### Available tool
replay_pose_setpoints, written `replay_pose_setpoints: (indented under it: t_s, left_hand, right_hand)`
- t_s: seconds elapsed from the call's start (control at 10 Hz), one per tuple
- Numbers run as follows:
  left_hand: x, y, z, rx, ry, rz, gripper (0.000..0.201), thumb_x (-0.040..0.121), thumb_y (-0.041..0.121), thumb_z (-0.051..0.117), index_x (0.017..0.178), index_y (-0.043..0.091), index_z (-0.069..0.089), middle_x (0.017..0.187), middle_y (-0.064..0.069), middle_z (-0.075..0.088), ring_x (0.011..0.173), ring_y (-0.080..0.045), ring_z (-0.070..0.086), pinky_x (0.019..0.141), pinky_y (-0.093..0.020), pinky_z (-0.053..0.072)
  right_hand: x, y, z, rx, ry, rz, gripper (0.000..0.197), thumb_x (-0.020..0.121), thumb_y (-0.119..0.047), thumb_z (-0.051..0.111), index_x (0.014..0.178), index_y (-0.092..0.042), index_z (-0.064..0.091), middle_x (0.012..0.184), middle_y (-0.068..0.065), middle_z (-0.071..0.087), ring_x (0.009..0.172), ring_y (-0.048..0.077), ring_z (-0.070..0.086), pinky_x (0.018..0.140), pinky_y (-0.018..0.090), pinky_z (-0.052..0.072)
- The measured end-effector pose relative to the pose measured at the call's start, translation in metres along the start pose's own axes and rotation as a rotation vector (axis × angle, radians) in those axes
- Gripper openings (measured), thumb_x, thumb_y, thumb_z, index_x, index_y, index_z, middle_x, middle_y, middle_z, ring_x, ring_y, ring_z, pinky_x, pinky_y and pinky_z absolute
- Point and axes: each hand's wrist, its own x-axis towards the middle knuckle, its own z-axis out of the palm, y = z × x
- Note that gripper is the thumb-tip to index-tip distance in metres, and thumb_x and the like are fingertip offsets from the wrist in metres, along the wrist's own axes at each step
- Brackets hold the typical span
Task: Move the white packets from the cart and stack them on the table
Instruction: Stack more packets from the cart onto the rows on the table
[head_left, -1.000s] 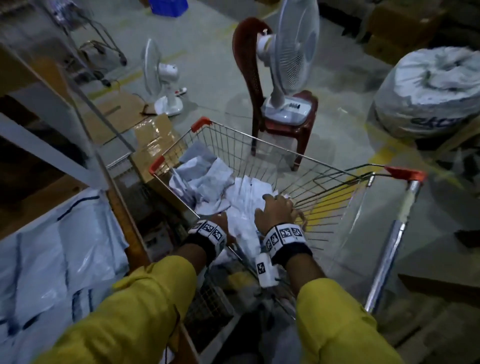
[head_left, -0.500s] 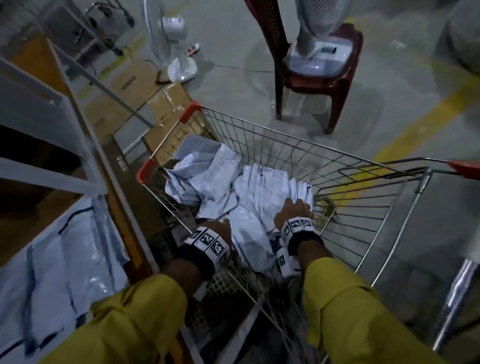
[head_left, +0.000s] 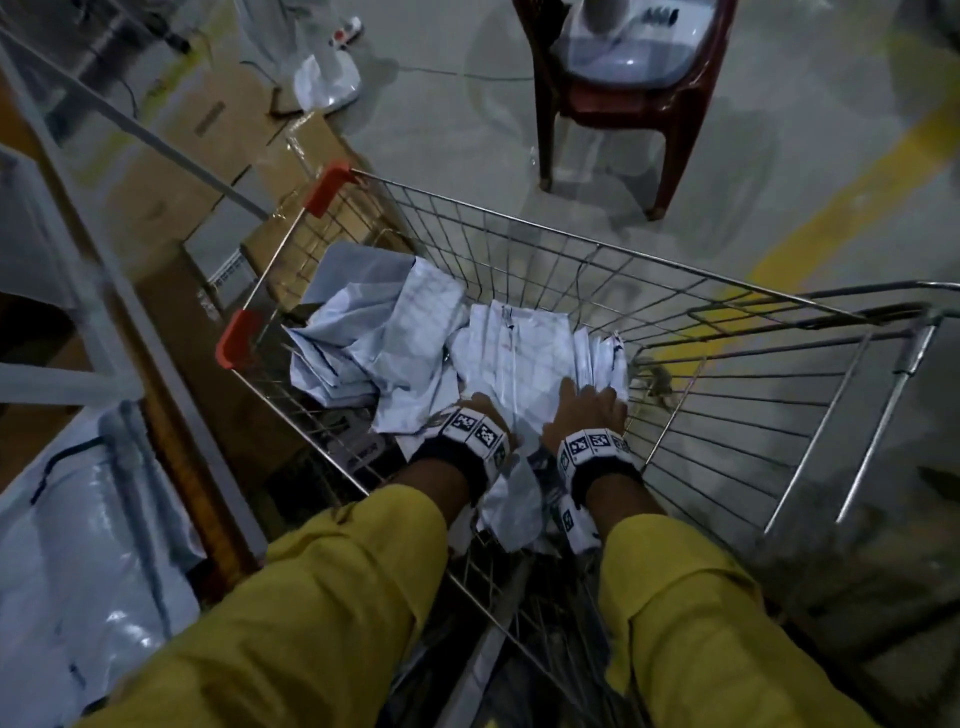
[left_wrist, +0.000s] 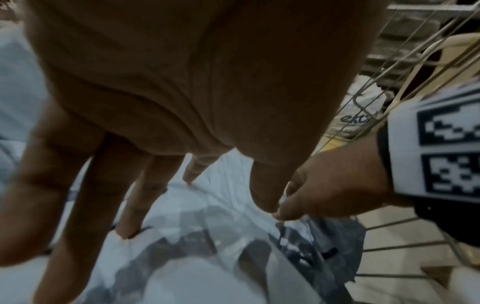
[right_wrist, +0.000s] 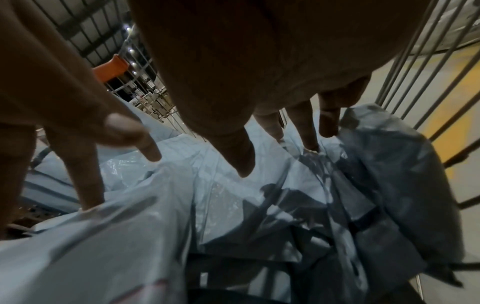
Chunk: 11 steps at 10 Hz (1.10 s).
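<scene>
White packets (head_left: 511, 358), crumpled plastic mailers, are lying heaped inside the wire cart (head_left: 727, 364), toward its near-left part; a second loose cluster of packets (head_left: 374, 332) is sitting further left, against the side with the orange corner guards (head_left: 236, 338). Left hand (head_left: 480, 408) is reaching down onto the heap with fingers (left_wrist: 103, 174) spread and nearly straight, tips touching the plastic; nothing is being gripped. Right hand (head_left: 587, 405) is lying just beside it on the same heap, next to the cart's right wall, fingers (right_wrist: 305, 127) extended downward among the folds and the thumb close to the left thumb; whether any fold is being pinched cannot be told. Both wrists are wearing white bands with black square markers (head_left: 475, 428), and both arms are showing yellow sleeves (head_left: 322, 597). More white packets (head_left: 78, 545) are lying on the table (head_left: 171, 431) at the left edge of the head view. Flattened cardboard (head_left: 208, 140) is lying on the floor beyond the cart, and a dark red plastic chair (head_left: 670, 135) is carrying a white fan base (head_left: 623, 41).
</scene>
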Motion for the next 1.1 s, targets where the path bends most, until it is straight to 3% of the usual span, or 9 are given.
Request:
replay_pose_setpoints:
  t_s: [0.3, 0.4, 0.5, 0.6, 0.7, 0.8, 0.9, 1.0, 1.1]
  left_hand:
    - [0.051, 0.003, 0.048, -0.273, -0.009, -0.248, 0.111, 0.076, 0.073, 0.064, 0.156, 0.013, 0.017, 0.151, -0.027, 0.035, 0.135, -0.045, 0.042, 0.108, -0.057, 0.039]
    - [0.047, 0.008, 0.051, -0.093, 0.085, -0.233, 0.118, 0.079, 0.081, 0.051, 0.157, 0.008, 0.002, 0.147, -0.032, 0.028, 0.129, -0.046, 0.043, 0.090, -0.053, 0.045]
    - [0.045, 0.006, 0.059, 0.021, 0.202, -0.190, 0.096, 0.076, 0.066, 0.066, 0.146, 0.009, 0.036, 0.121, -0.024, 0.054, 0.108, -0.035, 0.054, 0.085, -0.044, 0.039]
    - [0.052, 0.006, 0.059, 0.039, 0.296, -0.137, 0.068, 0.053, 0.051, 0.078, 0.110, 0.015, 0.069, 0.078, -0.011, 0.059, 0.074, -0.028, 0.057, 0.070, -0.038, 0.034]
    - [0.054, 0.011, 0.042, -0.073, 0.357, -0.125, 0.058, 0.049, 0.035, 0.085, 0.104, 0.021, 0.071, 0.075, -0.012, 0.056, 0.065, -0.028, 0.056, 0.059, -0.038, 0.043]
    - [0.038, 0.015, 0.034, -0.046, 0.283, -0.181, 0.061, 0.071, 0.025, 0.068, 0.130, 0.026, 0.052, 0.109, -0.016, 0.054, 0.092, -0.033, 0.055, 0.070, -0.043, 0.044]
    - [0.040, 0.011, 0.045, -0.010, 0.302, -0.183, 0.083, 0.063, 0.037, 0.074, 0.139, 0.027, 0.042, 0.137, -0.018, 0.044, 0.115, -0.036, 0.049, 0.082, -0.044, 0.044]
    - [0.044, 0.008, 0.053, -0.022, 0.351, -0.203, 0.094, 0.039, 0.063, 0.075, 0.125, 0.027, 0.061, 0.116, -0.013, 0.059, 0.090, -0.030, 0.058, 0.065, -0.035, 0.042]
    - [0.059, 0.005, 0.060, -0.055, 0.382, -0.169, 0.086, 0.047, 0.059, 0.080, 0.124, 0.025, 0.060, 0.099, -0.013, 0.063, 0.076, -0.028, 0.059, 0.060, -0.032, 0.043]
  right_hand:
    - [0.031, -0.003, 0.010, 0.147, -0.085, 0.002, 0.094, 0.090, -0.054, 0.061, 0.158, -0.039, -0.001, 0.156, 0.025, 0.010, 0.144, 0.047, 0.015, 0.116, 0.054, 0.025]
    - [0.039, -0.002, 0.011, 0.129, -0.081, 0.000, 0.097, 0.087, -0.052, 0.066, 0.157, -0.043, -0.002, 0.152, 0.023, 0.014, 0.141, 0.048, 0.019, 0.110, 0.056, 0.033]
    - [0.047, 0.000, 0.008, 0.139, -0.080, 0.005, 0.102, 0.084, -0.046, 0.071, 0.157, -0.043, 0.000, 0.148, 0.022, 0.020, 0.135, 0.046, 0.029, 0.106, 0.055, 0.040]
    - [0.051, 0.001, 0.004, 0.149, -0.062, -0.011, 0.096, 0.087, -0.043, 0.069, 0.158, -0.040, 0.005, 0.146, 0.022, 0.026, 0.132, 0.043, 0.035, 0.107, 0.051, 0.038]
    - [0.049, -0.004, 0.001, 0.181, -0.004, 0.017, 0.094, 0.083, -0.037, 0.070, 0.157, -0.039, 0.012, 0.140, 0.020, 0.030, 0.127, 0.042, 0.038, 0.102, 0.050, 0.042]
    - [0.044, -0.007, -0.003, 0.275, 0.093, 0.058, 0.092, 0.078, -0.018, 0.067, 0.156, -0.036, 0.022, 0.137, 0.017, 0.030, 0.121, 0.039, 0.045, 0.097, 0.043, 0.046]
    - [0.043, -0.006, -0.002, 0.357, 0.173, 0.104, 0.087, 0.077, -0.006, 0.060, 0.154, -0.034, 0.032, 0.144, 0.017, 0.025, 0.118, 0.042, 0.051, 0.096, 0.040, 0.049]
    - [0.043, -0.005, 0.001, 0.285, 0.162, 0.123, 0.076, 0.084, -0.024, 0.057, 0.154, -0.035, 0.029, 0.157, 0.019, 0.011, 0.136, 0.045, 0.035, 0.105, 0.048, 0.041]
    - [0.041, -0.003, 0.007, 0.203, 0.096, 0.074, 0.097, 0.083, -0.068, 0.058, 0.159, -0.030, 0.011, 0.163, 0.020, -0.001, 0.146, 0.045, 0.018, 0.114, 0.053, 0.030]
